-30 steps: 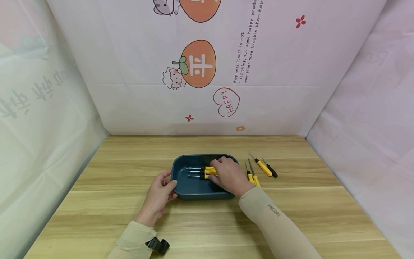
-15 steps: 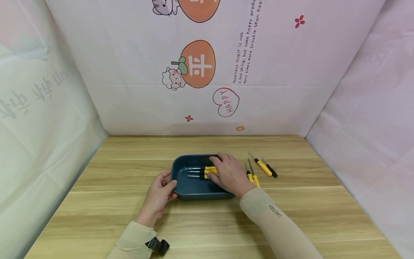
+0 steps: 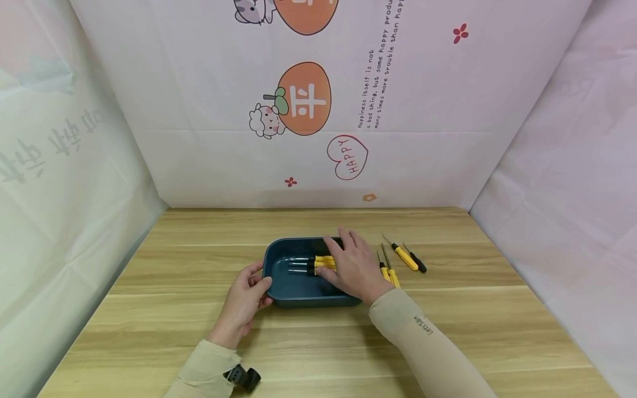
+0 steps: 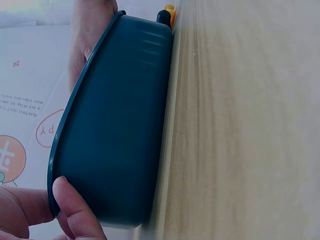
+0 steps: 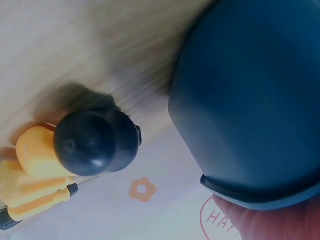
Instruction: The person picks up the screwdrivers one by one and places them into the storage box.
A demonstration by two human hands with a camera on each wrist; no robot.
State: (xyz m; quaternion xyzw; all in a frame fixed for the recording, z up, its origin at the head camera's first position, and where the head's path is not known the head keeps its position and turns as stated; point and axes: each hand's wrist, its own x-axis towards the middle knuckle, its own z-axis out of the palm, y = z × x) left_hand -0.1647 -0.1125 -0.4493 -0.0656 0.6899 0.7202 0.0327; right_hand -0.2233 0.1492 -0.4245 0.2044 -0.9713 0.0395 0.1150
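A dark blue plastic tray [image 3: 311, 302] rests on the wooden table. Inside lie three screwdrivers [image 3: 312, 265] side by side, shafts to the left, their yellow handles partly hidden by my right hand. My left hand [image 3: 242, 298] grips the tray's left end; the left wrist view shows its fingertips pinching the rim over the outer wall [image 4: 115, 115]. Over the right end, my right hand [image 3: 355, 268] spreads its fingers loosely toward the far rim, thumb beside the handles. In the right wrist view part of this hand [image 5: 280, 220] shows at the rim.
Right of the tray lie more screwdrivers: two yellow-handled ones [image 3: 393, 278] near my right wrist, a yellow and black one [image 3: 406, 258] and a black-handled one [image 3: 419, 263] farther out. White printed sheets [image 3: 423, 160] enclose the table [image 3: 318, 354] at the back and sides.
My right hand's fingers have uncurled from the screwdriver handles and stretched out toward the tray's far rim. My left hand and the tray have stayed in place.
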